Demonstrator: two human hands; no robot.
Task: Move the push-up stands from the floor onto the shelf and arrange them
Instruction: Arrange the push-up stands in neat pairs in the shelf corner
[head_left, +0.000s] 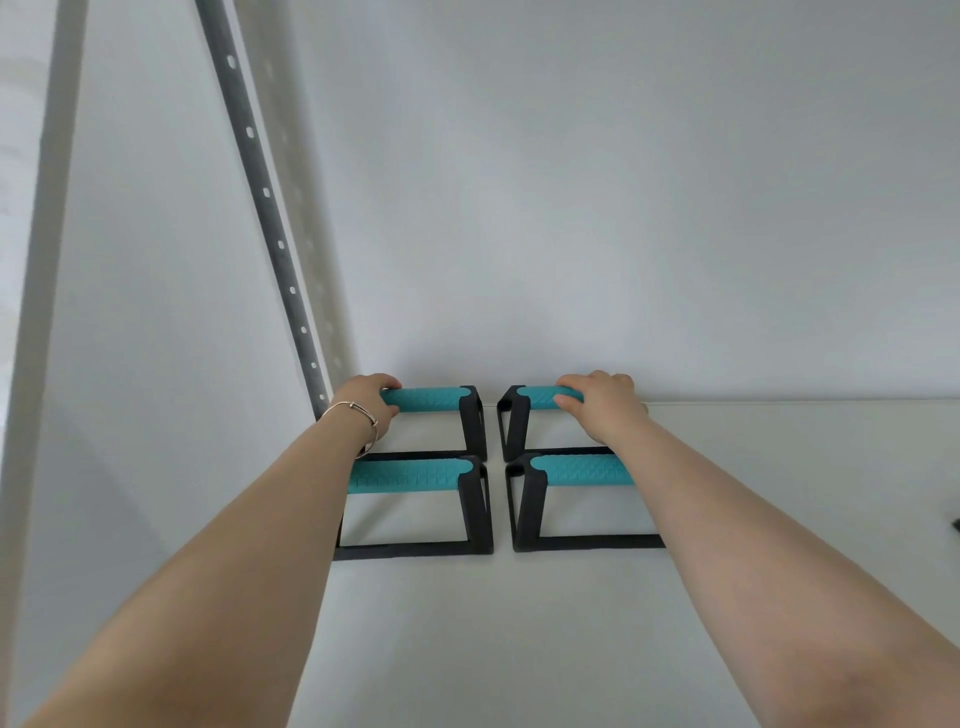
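Push-up stands, four of them with black frames and teal grips, sit upright on the white shelf (519, 623) in a two-by-two block near the back wall (571, 208). At the far left a grey perforated upright (270, 208) of the rack rises along the wall. Next to its foot, the left hand (369, 405), with a thin bracelet (358, 413) on the wrist, is wrapped around the left end of the grip of the rear left stand (431, 400). Just in front of that one stands the front left stand (410, 475), its left end hidden behind the forearm. Across a narrow gap, the front right stand (576, 470) lines up beside it, partly covered by the other forearm. Behind it, the rear right stand (535, 397) is held by the right hand (602, 402), whose fingers (569, 387) curl over the grip with the thumb underneath. Both rear stands rest close to the wall.
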